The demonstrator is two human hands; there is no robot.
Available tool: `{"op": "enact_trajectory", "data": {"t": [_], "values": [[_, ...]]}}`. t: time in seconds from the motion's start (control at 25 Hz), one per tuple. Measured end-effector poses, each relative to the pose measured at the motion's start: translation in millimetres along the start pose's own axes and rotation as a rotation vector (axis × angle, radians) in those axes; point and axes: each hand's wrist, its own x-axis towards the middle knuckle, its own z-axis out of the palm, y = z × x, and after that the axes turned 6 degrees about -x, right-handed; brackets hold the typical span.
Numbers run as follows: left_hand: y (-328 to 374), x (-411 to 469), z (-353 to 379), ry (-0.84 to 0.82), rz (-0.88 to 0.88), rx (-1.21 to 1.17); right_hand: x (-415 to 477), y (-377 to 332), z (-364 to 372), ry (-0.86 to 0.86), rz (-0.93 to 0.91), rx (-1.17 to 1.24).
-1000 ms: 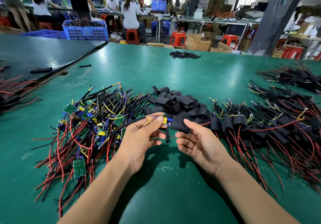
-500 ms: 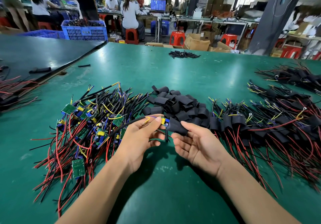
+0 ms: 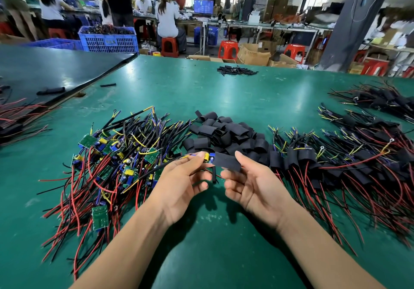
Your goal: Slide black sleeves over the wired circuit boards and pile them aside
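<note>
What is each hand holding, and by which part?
Left hand pinches the circuit board at its exposed end; right hand, the sleeve at its right end.

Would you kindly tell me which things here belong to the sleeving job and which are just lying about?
Job: left hand pinching a wired circuit board; right hand holding the black sleeve partly over it; unsleeved boards pile; loose sleeves heap; sleeved pile.
Lying about: far tubing scraps; blue crate; red stool; cardboard box.
</note>
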Motion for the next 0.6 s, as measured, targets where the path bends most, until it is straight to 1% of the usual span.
{"op": "enact_trajectory", "data": {"t": [0.16, 0.24, 0.28, 0.36, 0.6], "values": [[0.0, 1.7, -1.6, 0.002, -0.007, -0.004, 4.2, 13.0, 4.1, 0.012, -0.362, -0.188], [-0.2, 1.6, -2.0, -0.009, -0.037, 0.008, 4.8, 17.3, 3.0, 0.050, -0.492, -0.276], [-0.7, 1.8, -1.8, -0.015, -0.052, 0.009, 4.4, 17.7, 2.5, 0.072, -0.527, -0.296], [-1.9, 2.4, -1.2, -0.021, -0.073, -0.004, 2.8, 16.8, 2.5, 0.072, -0.536, -0.269], [-2.9, 2.2, -2.1, -0.034, -0.080, -0.019, 4.9, 18.2, 4.8, 0.016, -0.489, -0.171]]}}
